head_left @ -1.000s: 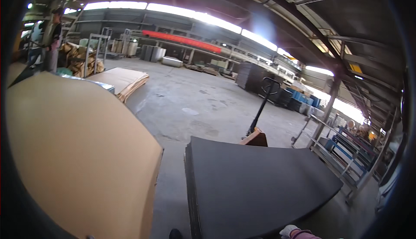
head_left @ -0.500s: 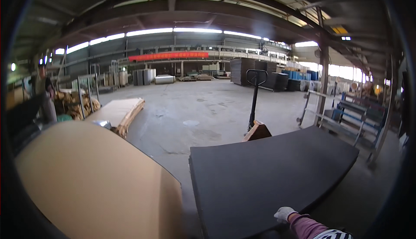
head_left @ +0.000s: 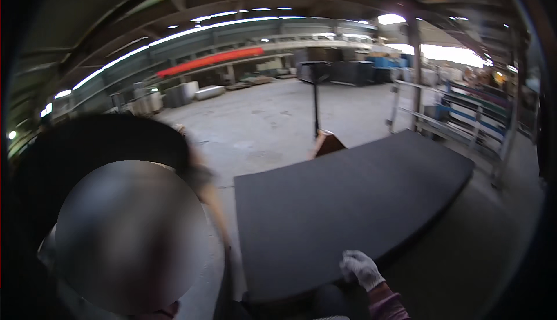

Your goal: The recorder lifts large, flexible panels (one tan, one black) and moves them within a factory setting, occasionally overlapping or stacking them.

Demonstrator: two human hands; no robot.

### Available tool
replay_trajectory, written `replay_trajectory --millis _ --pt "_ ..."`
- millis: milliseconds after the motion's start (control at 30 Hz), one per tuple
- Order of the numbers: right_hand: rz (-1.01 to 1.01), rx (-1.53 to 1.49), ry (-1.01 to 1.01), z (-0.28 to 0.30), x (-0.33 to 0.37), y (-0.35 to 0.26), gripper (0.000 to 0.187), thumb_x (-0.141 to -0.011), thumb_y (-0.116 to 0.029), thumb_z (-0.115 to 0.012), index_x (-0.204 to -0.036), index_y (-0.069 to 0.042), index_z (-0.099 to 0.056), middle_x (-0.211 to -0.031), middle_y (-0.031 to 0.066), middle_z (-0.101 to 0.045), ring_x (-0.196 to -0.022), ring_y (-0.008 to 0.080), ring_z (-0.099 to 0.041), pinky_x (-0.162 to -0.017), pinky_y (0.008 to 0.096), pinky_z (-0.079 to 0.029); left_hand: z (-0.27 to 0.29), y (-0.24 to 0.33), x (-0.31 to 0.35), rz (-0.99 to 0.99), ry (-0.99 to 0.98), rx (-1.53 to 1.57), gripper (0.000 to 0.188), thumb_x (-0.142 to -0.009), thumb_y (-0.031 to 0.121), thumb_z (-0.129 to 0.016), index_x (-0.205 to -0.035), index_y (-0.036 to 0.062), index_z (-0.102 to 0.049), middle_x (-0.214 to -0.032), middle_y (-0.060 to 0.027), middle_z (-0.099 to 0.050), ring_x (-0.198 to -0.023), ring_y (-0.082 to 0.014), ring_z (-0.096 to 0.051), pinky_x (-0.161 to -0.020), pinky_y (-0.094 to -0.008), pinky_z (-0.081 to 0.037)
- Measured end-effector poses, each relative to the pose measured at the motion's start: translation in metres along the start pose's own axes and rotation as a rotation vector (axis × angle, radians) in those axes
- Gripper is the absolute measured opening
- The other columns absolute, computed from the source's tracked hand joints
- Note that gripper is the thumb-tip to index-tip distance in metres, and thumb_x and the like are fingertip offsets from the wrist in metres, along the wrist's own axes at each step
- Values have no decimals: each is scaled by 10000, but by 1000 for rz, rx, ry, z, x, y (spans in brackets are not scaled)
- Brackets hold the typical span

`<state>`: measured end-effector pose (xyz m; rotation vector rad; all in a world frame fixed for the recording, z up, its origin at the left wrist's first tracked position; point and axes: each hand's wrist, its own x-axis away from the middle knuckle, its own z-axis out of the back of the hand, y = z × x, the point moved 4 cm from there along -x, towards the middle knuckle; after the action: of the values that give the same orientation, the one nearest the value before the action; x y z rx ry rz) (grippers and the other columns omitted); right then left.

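Note:
My right hand (head_left: 362,269), in a white knit glove with a purple sleeve behind it, is over the near edge of a stack of dark grey sheets (head_left: 348,204). Its fingers look curled, and nothing shows in them. On the left a large round blurred patch (head_left: 133,236) covers much of the view, with a dark curved shape (head_left: 104,137) close above it. A bit of purple sleeve (head_left: 165,311) shows below the patch; my left hand is hidden. Right of the patch runs a blurred tan edge (head_left: 214,210).
Beyond the stack stands a pallet jack with an upright black handle (head_left: 317,100) and an orange-brown base (head_left: 328,144). A metal rack (head_left: 464,120) and a steel post (head_left: 416,65) are at the right. Dark stacks (head_left: 348,72) stand farther back.
The view has tilted and shifted. The broad tan board at left has given way to a dark curved shape and blurred patch. My right hand now appears farther left and higher.

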<state>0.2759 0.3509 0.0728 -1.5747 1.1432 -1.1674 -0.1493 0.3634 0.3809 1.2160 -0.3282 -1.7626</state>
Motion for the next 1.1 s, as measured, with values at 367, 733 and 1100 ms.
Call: replay_trajectory --millis 367,733,1100 --pt "39 -195 798 100 52 17 468 -873 -351 -619 -1177 5 -606 -1141 92 -619 -1041 205 -556 -873 385 -455 -179 40 174 625 -522 162 683 -840 336 -614 -1386 -6 -388 -1304 -175 -520 -1187 -291 -525 -983 -399 -442" --pt "-613 -232 777 66 70 164 784 -866 -508 -571 -1423 -7 -341 -1485 213 -328 -1364 365 -320 -1089 476 -285 140 -79 482 1450 -23 -1134 526 -907 347 -596 -1265 -33 -539 -1261 -152 -568 -1184 -258 -503 -998 -346 -409" --pt "-687 -91 734 91 42 151 821 -878 -546 -533 -1453 -22 -270 -1535 205 -198 -1404 382 -191 -1097 550 -183 122 -135 596 1282 904 54 471 -906 329 -597 -1198 -40 -589 -1175 -120 -615 -1121 -241 -538 -969 -348 -428"
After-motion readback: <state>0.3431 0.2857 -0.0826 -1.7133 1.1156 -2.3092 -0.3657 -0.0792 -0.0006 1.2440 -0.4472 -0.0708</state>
